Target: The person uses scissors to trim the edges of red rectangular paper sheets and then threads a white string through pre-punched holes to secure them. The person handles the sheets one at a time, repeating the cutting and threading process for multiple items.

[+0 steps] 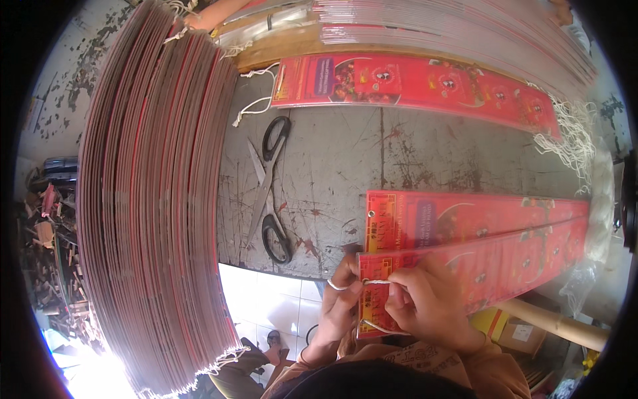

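Note:
In front of me is a long red printed panel (465,272) with a yellow-patterned end. My left hand (341,296) grips that near left end, thumb in front and fingers behind. A white cord (379,282) passes through a hole by the panel's edge. My right hand (428,292) pinches this cord between thumb and finger, just right of the hole. More of the cord loops out at the left edge, and another length lies lower on the panel. Just beyond lies a second red panel (405,219) with a bare eyelet in its corner.
Black-handled scissors (267,189) lie on the scratched grey table (319,153). A tall stack of panels (153,199) fills the left side. Corded red panels (412,83) lie at the back, near clear-wrapped panels (452,30). Loose white cords (571,136) hang at right. Another person's arm (216,13) reaches in.

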Motion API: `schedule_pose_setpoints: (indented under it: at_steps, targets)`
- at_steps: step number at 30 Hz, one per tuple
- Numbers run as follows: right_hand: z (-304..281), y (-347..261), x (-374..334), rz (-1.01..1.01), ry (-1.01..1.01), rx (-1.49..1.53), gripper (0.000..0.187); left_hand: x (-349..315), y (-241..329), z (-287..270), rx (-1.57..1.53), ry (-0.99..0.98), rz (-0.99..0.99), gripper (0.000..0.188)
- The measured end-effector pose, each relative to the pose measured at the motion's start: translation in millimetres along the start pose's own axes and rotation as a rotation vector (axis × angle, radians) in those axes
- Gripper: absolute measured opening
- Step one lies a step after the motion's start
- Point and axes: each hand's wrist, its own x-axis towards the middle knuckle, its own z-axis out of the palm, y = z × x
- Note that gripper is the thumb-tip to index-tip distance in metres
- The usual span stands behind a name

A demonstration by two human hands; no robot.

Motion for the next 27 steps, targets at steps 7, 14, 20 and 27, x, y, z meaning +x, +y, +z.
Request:
schedule_pose_setpoints:
  at_steps: [7,14,20,27]
  targets:
    - [2,8,0,-0.04,-0.045,-0.023,0.021,1,-2,1,0.123,0.041,-0.006,0.012]
    - [11,15,-2,-0.087,-0.031,-0.026,0.022,-1,-7,2,0.215,0.117,0.024,0.01]
    - [13,16,1,-0.039,-0.035,-0.001,0.023,0,-7,5,0.424,0.209,-0.016,0.01]
    - [11,21,1,-0.063,-0.142,-0.082,0.029,-2,-10,6,0.48,0.28,-0.02,0.01]
